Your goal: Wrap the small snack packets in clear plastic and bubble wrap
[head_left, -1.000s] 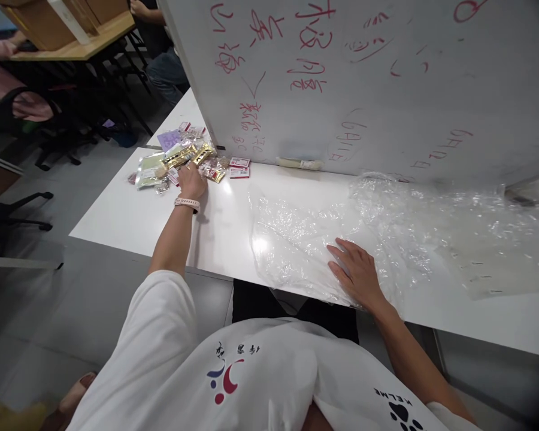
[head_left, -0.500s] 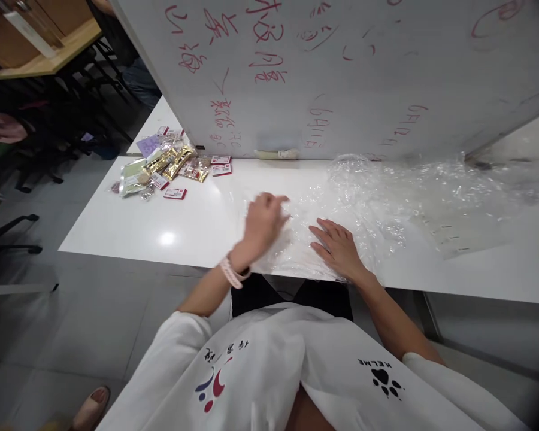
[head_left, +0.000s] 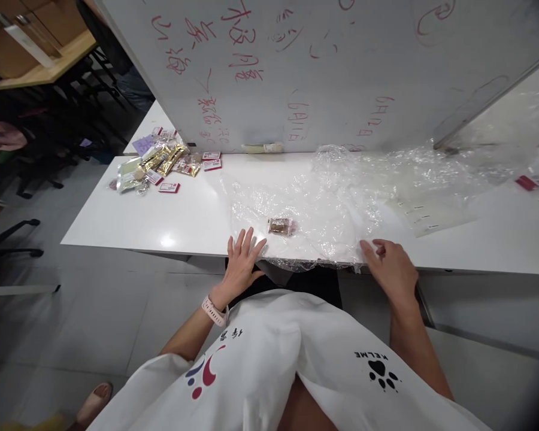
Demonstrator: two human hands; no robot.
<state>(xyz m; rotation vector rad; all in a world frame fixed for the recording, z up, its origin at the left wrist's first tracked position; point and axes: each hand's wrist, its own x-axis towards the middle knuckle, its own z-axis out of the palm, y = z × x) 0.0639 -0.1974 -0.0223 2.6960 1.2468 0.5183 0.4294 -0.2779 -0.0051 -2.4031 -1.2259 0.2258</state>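
A sheet of clear, crinkled plastic film (head_left: 318,206) lies spread on the white table, its near edge hanging over the front. On the film's left half rests a small wrapped snack packet (head_left: 281,226), brown with a pinkish end. My left hand (head_left: 241,260) is open, fingers spread, at the table's front edge by the film's lower left corner; it holds nothing. At the film's lower right corner is my right hand (head_left: 391,269), fingers loosely bent and thumb apart, its thumb tip close to the film's edge. I see nothing held in it.
A whiteboard (head_left: 260,72) with red writing stands along the table's back. Several snack packets (head_left: 164,158) and red-and-white cards (head_left: 168,188) are piled at the left. More clear film (head_left: 408,173) and flat translucent bags (head_left: 431,218) lie right. A marker-like stick (head_left: 263,148) lies at the board's foot.
Both hands have moved apart and toward me, left hand to the film's lower left, right hand to its lower right. The snack packet now shows on the film. The view has shifted slightly right.
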